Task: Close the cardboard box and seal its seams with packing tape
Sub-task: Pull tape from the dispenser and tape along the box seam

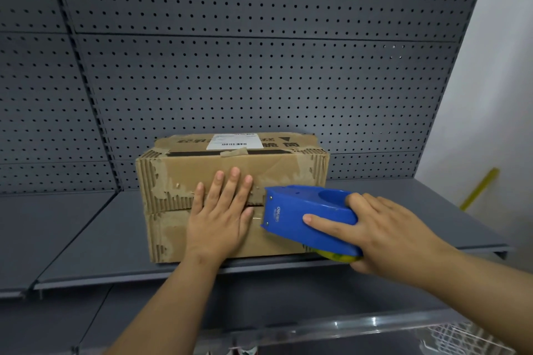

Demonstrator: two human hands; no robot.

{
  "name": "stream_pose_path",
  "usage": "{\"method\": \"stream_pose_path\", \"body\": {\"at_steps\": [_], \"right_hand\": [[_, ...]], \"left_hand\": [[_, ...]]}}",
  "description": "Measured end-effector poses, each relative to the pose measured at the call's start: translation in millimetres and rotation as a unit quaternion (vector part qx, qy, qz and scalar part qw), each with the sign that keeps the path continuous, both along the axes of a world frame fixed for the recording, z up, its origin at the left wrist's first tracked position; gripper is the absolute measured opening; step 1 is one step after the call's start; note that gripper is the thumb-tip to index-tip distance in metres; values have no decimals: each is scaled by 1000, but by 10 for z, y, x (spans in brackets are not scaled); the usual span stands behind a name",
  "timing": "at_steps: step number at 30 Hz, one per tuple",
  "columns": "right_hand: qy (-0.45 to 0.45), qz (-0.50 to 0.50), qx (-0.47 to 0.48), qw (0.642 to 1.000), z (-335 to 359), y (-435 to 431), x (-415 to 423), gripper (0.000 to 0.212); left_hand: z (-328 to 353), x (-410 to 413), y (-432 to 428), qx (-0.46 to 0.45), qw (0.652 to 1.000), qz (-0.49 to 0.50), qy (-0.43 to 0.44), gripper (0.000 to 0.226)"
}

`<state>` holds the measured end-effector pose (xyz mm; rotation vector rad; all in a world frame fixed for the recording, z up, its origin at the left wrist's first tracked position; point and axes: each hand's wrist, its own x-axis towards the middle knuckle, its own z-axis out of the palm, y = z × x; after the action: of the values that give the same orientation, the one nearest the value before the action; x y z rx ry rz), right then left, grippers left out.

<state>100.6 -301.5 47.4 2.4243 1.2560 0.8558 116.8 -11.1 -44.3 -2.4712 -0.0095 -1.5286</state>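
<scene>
box: worn brown corrugated cardboard box (173, 170) sits on the grey metal shelf (86, 239), back against the grey perforated pegboard panel (259, 66); flaps closed, facing the person; horizontal seam (167, 209) runs across the front face
left hand: left hand (222, 216) flat on the front face, fingers straight and together, palm over the seam; holds nothing, presses the flaps
right hand: right hand (386, 228) wraps the rear of the blue plastic tape dispenser (291, 210), index finger stretched along its side; nose touches the box at the seam, just right of the left fingers
step: likely laying tape along the front seam; cannot tell if any tape is stuck down yet
risk 1: tape may grip badly; outer paper is torn off in patches, bare ribs give little flat surface
risk 2: nose is touching-close to the left fingertips; the cutter edge could catch them if the pull goes left
risk 3: box could slide or tip back if the left palm eases off; shelf looks smooth
risk 4: strip may drift off the seam; flaps gap slightly
materials: cardboard matte, frayed, ribbed at the edges, old tape scraps on top; white printed shipping label (235, 141) on top; dispenser hard, glossy, rounded; yellow-green roll edge (337, 257) shows beneath it; shelf painted metal
</scene>
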Motion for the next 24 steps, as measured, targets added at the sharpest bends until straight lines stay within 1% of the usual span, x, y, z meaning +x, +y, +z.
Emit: {"method": "stream_pose_path", "body": {"at_steps": [3, 8, 14, 16, 19, 20, 24], "right_hand": [[-5, -4, -3, 1000, 39, -136, 96, 108], [11, -8, -10, 1000, 21, -452, 269, 117], [33, 16, -10, 999, -18, -587, 408, 115], [37, 22, -7, 999, -16, -616, 448, 109], [47, 29, 11, 998, 9, -702, 488, 78], [58, 25, 12, 998, 13, -739, 501, 73], [75, 23, 4, 997, -15, -899, 612, 74]], "left_hand": [[33, 16, -6, -12, 1000, -2, 14, 56], [-11, 9, -14, -3, 1000, 8, 12, 57], [-2, -6, -42, 0, 1000, 15, 16, 58], [-6, -11, -53, -3, 1000, 14, 18, 58], [-10, -14, -60, 1, 1000, 23, 19, 58], [-15, -19, -61, 3, 999, 25, 20, 58], [-25, -34, -72, -7, 999, 23, 30, 58]]}}
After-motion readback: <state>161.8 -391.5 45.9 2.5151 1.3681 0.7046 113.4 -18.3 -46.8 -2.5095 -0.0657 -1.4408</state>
